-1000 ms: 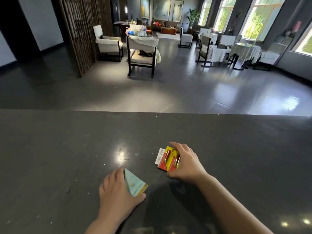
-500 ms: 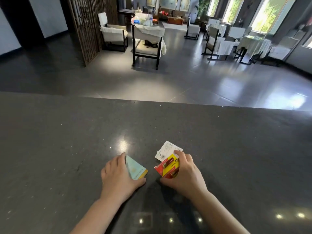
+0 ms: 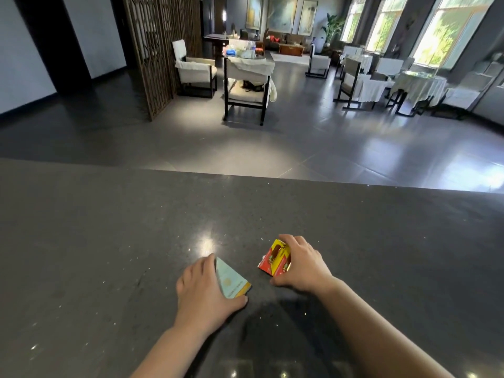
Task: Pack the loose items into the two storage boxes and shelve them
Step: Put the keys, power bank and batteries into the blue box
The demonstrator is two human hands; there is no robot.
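Battery pack (image 3: 276, 260), red/yellow, is in my R hand (image 3: 301, 267): fingers curled over its far edge, thumb at the near corner, pack tilted up off the countertop (image 3: 109, 241). L hand (image 3: 203, 289) grips a pale green box (image 3: 231, 279) w/ gold edge, thumb under the near corner, fingers along its left side. Hands near each other, items apart, both on the dark speckled top. Beyond the counter edge: grey tile floor, chair (image 3: 246, 85), lattice screen (image 3: 161, 50).

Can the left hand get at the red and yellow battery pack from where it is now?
Probably not right now: the left hand holds the pale green card pack, and the right hand already grips the battery pack. The counter between them looks bare.
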